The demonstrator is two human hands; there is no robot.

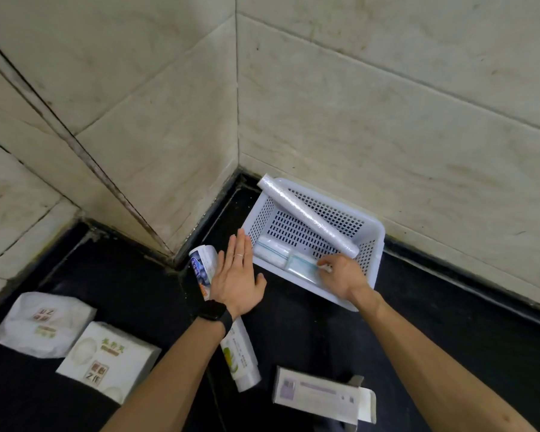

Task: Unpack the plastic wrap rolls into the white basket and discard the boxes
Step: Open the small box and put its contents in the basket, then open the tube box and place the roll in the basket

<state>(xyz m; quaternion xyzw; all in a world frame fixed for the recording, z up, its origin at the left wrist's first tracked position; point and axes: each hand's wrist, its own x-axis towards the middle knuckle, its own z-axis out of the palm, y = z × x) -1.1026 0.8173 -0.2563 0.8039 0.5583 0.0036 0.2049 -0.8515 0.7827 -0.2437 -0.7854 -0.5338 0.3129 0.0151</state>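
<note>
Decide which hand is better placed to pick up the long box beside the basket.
Left: the left hand hovers open over the long box; the right hand is inside the basket, pinching a roll.

Basket: one, white.
Rolls in it: three. One long roll across the rim; two short rolls, the first and the second, on the bottom.
Boxes on the floor: two. One printed box, one open box.
White packs: two, one beside the other.
Watch: one.
Ring: one.
</note>
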